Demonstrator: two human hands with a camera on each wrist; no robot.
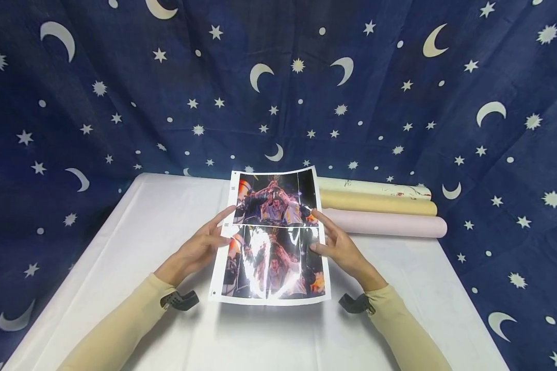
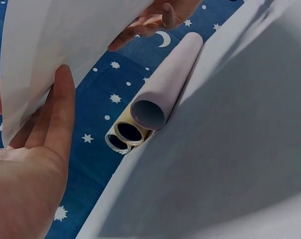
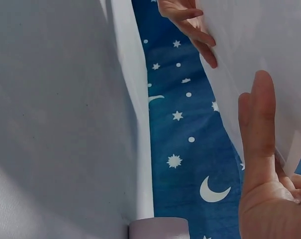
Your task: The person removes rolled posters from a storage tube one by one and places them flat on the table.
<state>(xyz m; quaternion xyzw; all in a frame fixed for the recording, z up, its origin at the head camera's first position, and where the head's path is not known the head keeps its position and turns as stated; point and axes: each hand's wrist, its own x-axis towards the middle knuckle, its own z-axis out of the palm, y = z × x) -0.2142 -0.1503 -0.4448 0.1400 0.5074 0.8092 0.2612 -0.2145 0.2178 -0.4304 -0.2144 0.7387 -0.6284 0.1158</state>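
A glossy printed photo sheet point(image 1: 278, 263) is held up over the table, slightly bowed, with two similar crowd pictures one above the other and white glare across the lower one. My left hand point(image 1: 197, 252) pinches its left edge, thumb on the printed face and fingers reaching behind. At the opposite edge my right hand point(image 1: 348, 255) grips it the same way. Both wrist views show the sheet's plain white back; in the left one, straight fingers point(image 2: 60, 114) lie against that back point(image 2: 36, 35). Fingers of the right hand point(image 3: 264, 184) support it likewise in the right wrist view.
Three rolls lie side by side at the back right of the white table point(image 1: 167, 206): a pink one point(image 1: 394, 223), a yellow one point(image 1: 380, 203) and a patterned white one point(image 1: 376, 188). A dark blue curtain point(image 1: 236, 62) with moons and stars surrounds the table's back and sides.
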